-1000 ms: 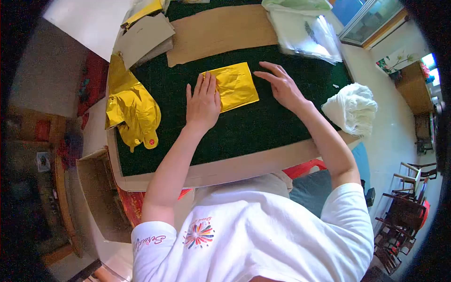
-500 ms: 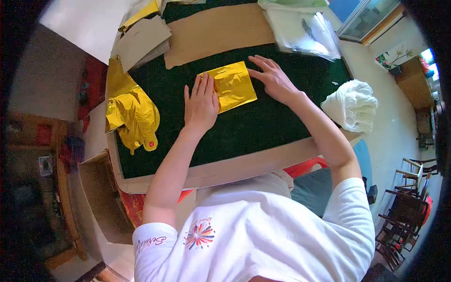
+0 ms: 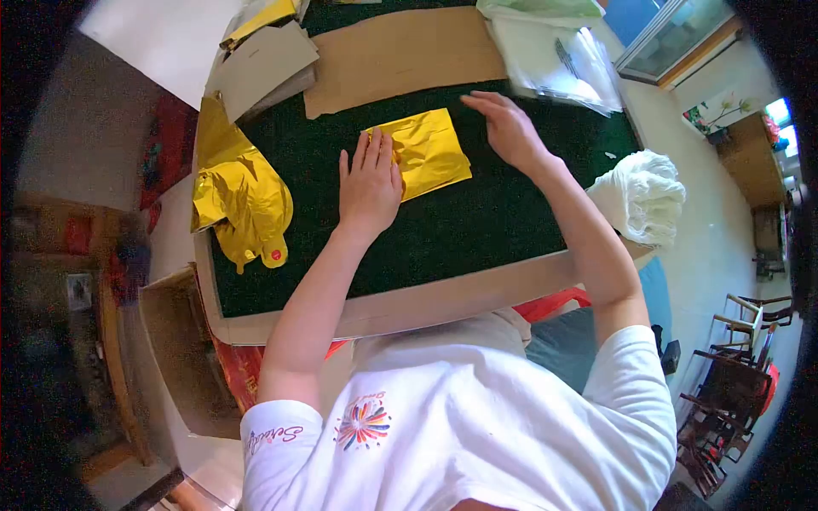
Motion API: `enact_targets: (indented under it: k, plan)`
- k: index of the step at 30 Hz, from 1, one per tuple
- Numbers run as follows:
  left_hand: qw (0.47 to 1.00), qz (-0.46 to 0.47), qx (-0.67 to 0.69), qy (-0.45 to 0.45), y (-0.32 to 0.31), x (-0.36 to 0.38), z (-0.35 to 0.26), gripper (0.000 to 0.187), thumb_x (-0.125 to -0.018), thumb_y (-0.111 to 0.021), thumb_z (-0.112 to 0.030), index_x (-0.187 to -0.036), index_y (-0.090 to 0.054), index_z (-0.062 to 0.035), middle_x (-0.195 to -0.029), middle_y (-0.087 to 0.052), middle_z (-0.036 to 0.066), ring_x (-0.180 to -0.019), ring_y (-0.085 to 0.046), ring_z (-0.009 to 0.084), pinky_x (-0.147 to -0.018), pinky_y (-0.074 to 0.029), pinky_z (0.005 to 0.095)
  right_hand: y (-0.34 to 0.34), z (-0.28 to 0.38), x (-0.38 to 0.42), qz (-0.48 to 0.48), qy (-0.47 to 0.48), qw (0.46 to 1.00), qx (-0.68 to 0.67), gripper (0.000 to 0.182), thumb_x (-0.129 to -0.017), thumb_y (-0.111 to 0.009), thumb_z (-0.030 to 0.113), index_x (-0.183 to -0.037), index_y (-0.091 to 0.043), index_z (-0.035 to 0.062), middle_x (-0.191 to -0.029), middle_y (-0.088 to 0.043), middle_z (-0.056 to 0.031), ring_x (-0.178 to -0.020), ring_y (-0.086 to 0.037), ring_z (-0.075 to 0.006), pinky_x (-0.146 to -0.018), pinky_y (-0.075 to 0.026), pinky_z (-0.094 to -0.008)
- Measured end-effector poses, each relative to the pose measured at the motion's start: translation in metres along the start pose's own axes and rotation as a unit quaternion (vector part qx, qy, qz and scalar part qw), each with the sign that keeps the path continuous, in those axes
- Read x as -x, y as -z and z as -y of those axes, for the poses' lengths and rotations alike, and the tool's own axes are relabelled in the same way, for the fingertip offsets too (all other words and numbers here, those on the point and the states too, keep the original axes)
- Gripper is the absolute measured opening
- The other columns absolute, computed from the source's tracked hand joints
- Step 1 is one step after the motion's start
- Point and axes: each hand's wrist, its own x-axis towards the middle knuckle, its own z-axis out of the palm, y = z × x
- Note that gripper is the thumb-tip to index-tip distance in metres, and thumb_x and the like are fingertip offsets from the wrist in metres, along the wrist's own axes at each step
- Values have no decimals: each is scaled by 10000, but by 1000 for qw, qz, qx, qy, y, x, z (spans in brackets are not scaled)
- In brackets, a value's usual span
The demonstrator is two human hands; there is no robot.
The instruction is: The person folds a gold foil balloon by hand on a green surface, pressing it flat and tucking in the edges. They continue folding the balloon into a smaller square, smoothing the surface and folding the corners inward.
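Observation:
A shiny gold foil piece (image 3: 426, 153), folded into a rough rectangle with creases, lies on the dark green tabletop (image 3: 460, 230). My left hand (image 3: 371, 183) rests flat over its left end, fingers stretched out and the thumb apart. Just right of the foil, not touching it, is my right hand (image 3: 511, 132). Its fingers point left and stretch out, holding nothing. At the left table edge, what looks like an uninflated gold foil balloon (image 3: 251, 196) lies crumpled, with a narrow tail and a round red mark.
Brown paper (image 3: 405, 60) spreads across the far side. Grey card sheets (image 3: 268, 68) lie at the far left, clear plastic bags (image 3: 558, 68) at the far right. A bundle of white string (image 3: 643, 196) sits on the right edge. An open cardboard box (image 3: 183, 349) stands below the left side.
My right hand has come off the foil's right edge and moved slightly right, its fingers closer together. My left hand stays on the foil.

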Motion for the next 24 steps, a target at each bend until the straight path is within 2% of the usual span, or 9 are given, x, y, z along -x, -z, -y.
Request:
enact_targets:
  k: [1, 2, 3, 5, 6, 9, 13, 15, 24]
  plan:
    - [1000, -2, -1, -2, -1, 1, 0, 503, -968, -359, -268, -1418, -343, -43, -1498, -293, 123, -1408, -227, 256, -1134, -163, 506, 3, 2, 0, -38, -54, 996, -55, 375, -827, -493, -21, -1165, -615, 85, -1209, -581, -161, -1095, -580, -321, -929, -473, -384]
    - [1000, -2, -1, -1, -1, 1, 1, 503, -968, -359, -268, -1418, -343, -43, -1498, -293, 123, -1408, -227, 256, -1134, -163, 506, -1, 1, 1, -82, -44, 994, -49, 286, -865, -505, 14, -1122, -624, 50, -1018, -649, -170, -915, -653, -276, -798, -527, -347]
    - [1000, 1, 1, 0, -1, 1, 0, 504, -970, -355, -270, -1419, -341, -43, -1497, -295, 124, -1409, -225, 257, -1134, -162, 505, 2, 9, 4, -82, -45, 994, -49, 286, -865, -505, 14, -1122, -624, 50, -1018, -649, -170, -915, -653, -276, -798, -527, -347]
    - [1000, 4, 4, -1, -1, 0, 0, 505, -971, -350, -273, -1421, -339, -42, -1496, -296, 125, -1409, -222, 257, -1134, -161, 505, 12, 33, 12, 18, -191, 972, -138, 234, -875, -540, 46, -1092, -624, 26, -897, -671, -151, -836, -662, -238, -756, -532, -325]
    - [1000, 2, 0, 0, -3, 0, 1, 506, -972, -348, -276, -1422, -337, -43, -1496, -295, 125, -1410, -221, 256, -1135, -159, 503, 7, 32, 16, 21, -190, 973, -128, 189, -879, -576, 81, -1034, -634, -10, -801, -676, -115, -739, -652, -179, -686, -533, -298]
    - [1000, 5, -1, 0, -3, 0, 1, 509, -976, -342, -285, -1424, -332, -44, -1498, -291, 124, -1410, -220, 256, -1137, -158, 500, -1, 23, 15, 81, -221, 955, -181, 164, -867, -604, 89, -970, -655, -28, -777, -675, -92, -688, -643, -143, -633, -533, -269]
    - [1000, 19, 4, 6, 4, -1, -1, 515, -982, -332, -304, -1428, -322, -47, -1502, -284, 123, -1408, -226, 259, -1137, -160, 497, 2, 23, 9, 107, -279, 925, -233, 144, -801, -658, 129, -858, -688, 1, -721, -684, -110, -618, -662, -175, -570, -534, -296]
    - [1000, 18, 1, 4, 2, -1, -1, 514, -985, -328, -307, -1429, -319, -47, -1504, -279, 123, -1409, -223, 259, -1137, -159, 497, 6, 24, 6, 223, -285, 885, -292, 134, -848, -635, 102, -904, -681, -10, -749, -664, -52, -654, -629, -103, -589, -529, -235]
    - [1000, 28, -6, 6, 2, -1, -1, 518, -990, -319, -309, -1442, -295, -57, -1518, -249, 112, -1417, -203, 246, -1144, -147, 496, 24, 28, 6, 260, -346, 842, -321, 233, -890, -622, 237, -873, -681, 12, -705, -622, -26, -596, -586, -99, -550, -511, -226]
